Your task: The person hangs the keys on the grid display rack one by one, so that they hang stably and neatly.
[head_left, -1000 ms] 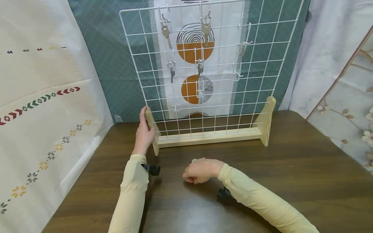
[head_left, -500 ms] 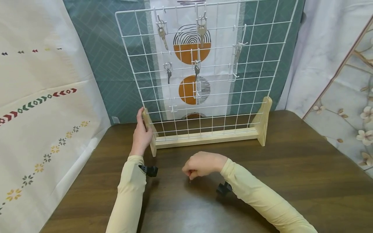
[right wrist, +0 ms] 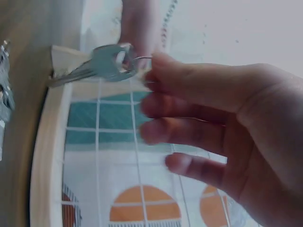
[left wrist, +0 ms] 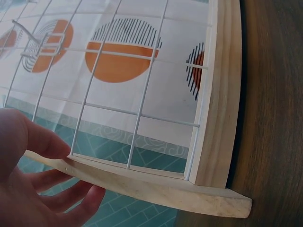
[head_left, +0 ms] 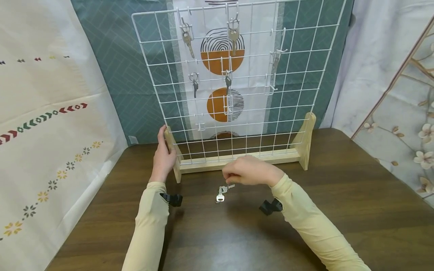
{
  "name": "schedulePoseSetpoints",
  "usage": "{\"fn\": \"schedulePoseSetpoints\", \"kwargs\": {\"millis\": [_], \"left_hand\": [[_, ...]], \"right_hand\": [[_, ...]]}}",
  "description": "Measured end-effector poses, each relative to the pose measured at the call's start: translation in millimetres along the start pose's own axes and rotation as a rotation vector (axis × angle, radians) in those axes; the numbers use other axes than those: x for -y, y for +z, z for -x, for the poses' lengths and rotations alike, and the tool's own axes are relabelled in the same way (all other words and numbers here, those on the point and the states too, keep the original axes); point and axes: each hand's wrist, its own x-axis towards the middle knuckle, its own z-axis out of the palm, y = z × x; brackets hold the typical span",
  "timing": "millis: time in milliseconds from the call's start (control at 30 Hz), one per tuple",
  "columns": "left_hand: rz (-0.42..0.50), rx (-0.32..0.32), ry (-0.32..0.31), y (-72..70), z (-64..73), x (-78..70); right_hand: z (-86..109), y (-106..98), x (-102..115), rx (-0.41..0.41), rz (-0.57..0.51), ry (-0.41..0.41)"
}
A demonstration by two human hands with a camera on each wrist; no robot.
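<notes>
My left hand (head_left: 163, 160) grips the wooden end piece (left wrist: 142, 187) of the white wire grid rack (head_left: 237, 160); in the left wrist view the thumb lies on one side of it and the fingers on the other. My right hand (head_left: 252, 171) pinches a thin metal ring between thumb and forefinger, and a silver key (right wrist: 109, 64) dangles from it, slightly blurred. In the head view this hand is over the table, in front of the rack's base bar. Below its fingertips lie loose silver keys (head_left: 220, 197) on the tabletop.
Several keys on rings hang from hooks on the grid, among them an upper key (head_left: 233, 34) and a lower key (head_left: 195, 87). Further down are a white hook (head_left: 200, 127) and other hooks. Patterned cloth (head_left: 145, 75) stands behind the dark wooden table (head_left: 203, 241).
My right hand has risen from the tabletop and moved toward the rack and to the right, carrying a key by its ring. Keys beneath it have come into view. The left hand stays on the rack.
</notes>
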Motion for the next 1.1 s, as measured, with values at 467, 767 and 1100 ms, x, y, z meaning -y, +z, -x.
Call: {"fn": "schedulePoseSetpoints", "kwargs": {"millis": [467, 767, 1100], "left_hand": [[0.008, -0.014, -0.013, -2.2, 0.3, -0.5], [0.013, -0.022, -0.014, 0.2, -1.3, 0.1], [0.001, -0.015, 0.007, 0.4, -0.2, -0.2]], "right_hand": [[23.4, -33, -26, -0.642, 0.13, 0.219], [42.0, -66, -47, -0.87, 0.053, 0.388], [50.7, -115, -62, -0.897, 0.026, 0.511]]}}
